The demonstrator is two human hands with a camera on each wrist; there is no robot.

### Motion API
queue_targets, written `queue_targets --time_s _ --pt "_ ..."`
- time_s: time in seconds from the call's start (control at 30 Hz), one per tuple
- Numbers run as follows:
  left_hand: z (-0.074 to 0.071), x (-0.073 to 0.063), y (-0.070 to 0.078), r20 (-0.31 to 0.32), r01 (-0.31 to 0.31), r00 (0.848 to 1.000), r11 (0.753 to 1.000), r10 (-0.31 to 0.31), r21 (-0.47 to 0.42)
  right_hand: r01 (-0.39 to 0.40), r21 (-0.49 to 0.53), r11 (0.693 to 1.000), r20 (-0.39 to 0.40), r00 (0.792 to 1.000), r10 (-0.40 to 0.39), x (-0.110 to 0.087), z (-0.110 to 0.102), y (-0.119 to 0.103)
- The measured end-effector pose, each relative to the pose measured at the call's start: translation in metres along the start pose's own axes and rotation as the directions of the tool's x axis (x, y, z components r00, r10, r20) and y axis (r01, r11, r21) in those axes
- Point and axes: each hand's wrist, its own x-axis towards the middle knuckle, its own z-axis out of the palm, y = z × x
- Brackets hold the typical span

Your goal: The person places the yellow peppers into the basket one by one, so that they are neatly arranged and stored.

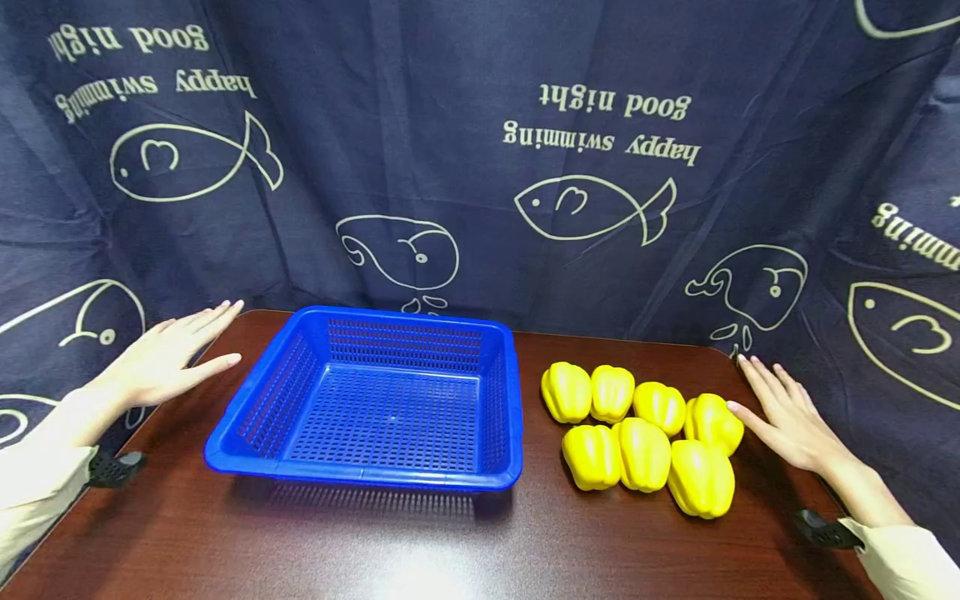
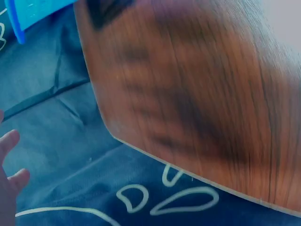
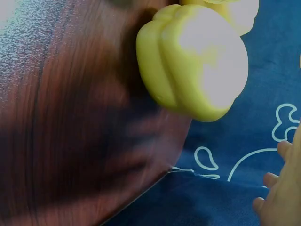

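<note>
A blue plastic basket [image 1: 390, 477] with perforated walls stands on the brown table, nothing inside it. To its right, several yellow bell peppers [image 1: 645, 454] lie in two loose rows. My left hand [image 1: 168, 358] is held to the left of the basket with fingers straight, touching nothing. On the other side, my right hand [image 1: 787, 417] has its fingers extended beside the rightmost pepper [image 1: 712, 423]; in the head view its thumb overlaps that pepper's edge, and contact is unclear. The right wrist view shows a yellow pepper [image 3: 202, 61] up close, apart from the fingers [image 3: 272, 180].
The wooden table [image 1: 360, 550] has its back edge against a dark blue curtain [image 1: 465, 150] printed with white fish and lettering. Black bands [image 1: 112, 469] sit on both wrists. In the left wrist view the basket's corner [image 2: 37, 14] shows at top left.
</note>
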Motion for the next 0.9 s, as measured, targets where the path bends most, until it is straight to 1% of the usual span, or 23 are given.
queue_targets --time_s 0.07,0.1,0.23,0.33,0.4,0.5,0.57,0.67,0.73,0.8,0.9 --pt "0.0 0.004 0.002 -0.032 -0.011 0.999 0.999 0.01 -0.035 -0.021 0.044 0.999 0.0 1.0 0.021 0.0 -0.001 0.0" --pt "0.0 0.005 0.004 -0.038 -0.008 0.999 0.998 0.006 -0.057 -0.036 0.069 0.997 0.002 0.999 0.036 0.0 -0.001 0.0" --pt "0.001 0.009 0.01 -0.002 0.058 0.998 0.988 -0.059 -0.142 -0.108 0.158 0.981 0.017 0.994 0.107 -0.001 -0.001 0.001" --pt "0.005 0.01 0.015 0.022 0.101 0.995 0.973 -0.099 -0.209 -0.104 0.226 0.968 -0.004 0.994 0.108 -0.001 0.001 0.003" --pt "0.009 0.011 0.018 0.019 0.117 0.993 0.956 -0.116 -0.269 -0.1 0.264 0.959 -0.021 0.994 0.11 -0.001 0.002 0.004" --pt "0.015 0.014 0.023 -0.011 0.122 0.991 0.93 -0.134 -0.346 -0.12 0.292 0.949 -0.025 0.991 0.133 -0.002 0.004 0.007" --pt "0.019 0.016 0.025 -0.042 0.104 0.991 0.913 -0.131 -0.394 -0.14 0.306 0.942 -0.016 0.988 0.152 -0.003 0.004 0.008" --pt "0.025 0.018 0.028 -0.065 0.093 0.989 0.89 -0.136 -0.446 -0.149 0.337 0.929 -0.006 0.987 0.161 -0.005 0.006 0.01" --pt "0.028 0.02 0.028 -0.067 0.091 0.988 0.874 -0.14 -0.478 -0.148 0.366 0.919 -0.007 0.987 0.162 -0.006 0.007 0.011" --pt "0.03 0.021 0.029 -0.054 0.105 0.987 0.86 -0.152 -0.499 -0.143 0.4 0.905 -0.011 0.987 0.161 -0.007 0.01 0.013" --pt "0.033 0.022 0.029 -0.029 0.129 0.985 0.844 -0.169 -0.52 -0.135 0.466 0.874 -0.013 0.987 0.159 -0.008 0.013 0.015"
